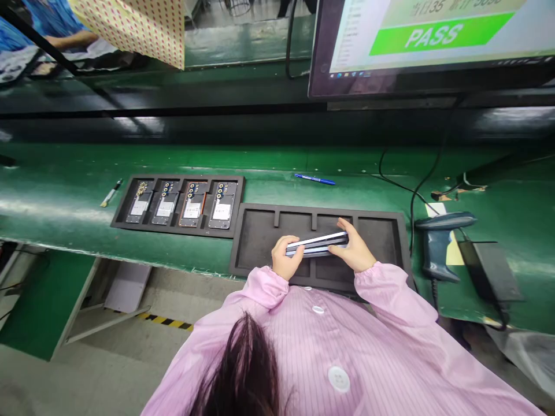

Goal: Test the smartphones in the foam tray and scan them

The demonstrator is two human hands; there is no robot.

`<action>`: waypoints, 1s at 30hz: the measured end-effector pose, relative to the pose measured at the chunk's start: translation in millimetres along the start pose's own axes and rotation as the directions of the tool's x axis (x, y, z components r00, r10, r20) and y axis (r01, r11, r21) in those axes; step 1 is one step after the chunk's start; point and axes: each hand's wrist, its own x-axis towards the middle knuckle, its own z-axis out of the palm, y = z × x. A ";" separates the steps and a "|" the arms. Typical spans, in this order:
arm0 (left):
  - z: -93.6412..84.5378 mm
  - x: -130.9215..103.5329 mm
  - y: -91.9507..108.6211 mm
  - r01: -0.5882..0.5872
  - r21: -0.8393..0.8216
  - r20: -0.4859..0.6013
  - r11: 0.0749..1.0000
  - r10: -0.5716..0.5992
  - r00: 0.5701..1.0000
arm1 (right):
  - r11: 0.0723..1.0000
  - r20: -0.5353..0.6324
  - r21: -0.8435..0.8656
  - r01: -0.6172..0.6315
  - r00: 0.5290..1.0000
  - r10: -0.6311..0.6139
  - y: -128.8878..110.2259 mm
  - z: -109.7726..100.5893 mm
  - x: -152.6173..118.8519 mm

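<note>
Head view, item one: stack of slim phones (318,243), which I see pinched endwise by left hand (286,258) and right hand (353,253), both closed on it, squaring edges above empty foam tray (260,231); filled tray (130,199) sits left.

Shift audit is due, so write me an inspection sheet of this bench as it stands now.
Surface: green bench, glossy, with reflections.
Job's things: stack of thin flat devices held edge-on over the empty dark tray; second tray to its left holds four opened phones, backs exposed.
Clutter: blue pen behind the trays; a small marker left of the second tray.
Grippers: left hand and right hand grip opposite ends of the stack.
Cables: black cable runs across the bench towards the handheld scanner; a black power adapter lies beside it.
Surroundings: monitor shows a green PASS; another person's arm at far left.
</note>
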 end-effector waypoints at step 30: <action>0.2 2.6 2.4 0.007 0.008 -0.015 1.000 -0.007 1.000 | 0.969 0.008 -0.237 0.076 0.997 -0.076 -15.0 8.6 -14.1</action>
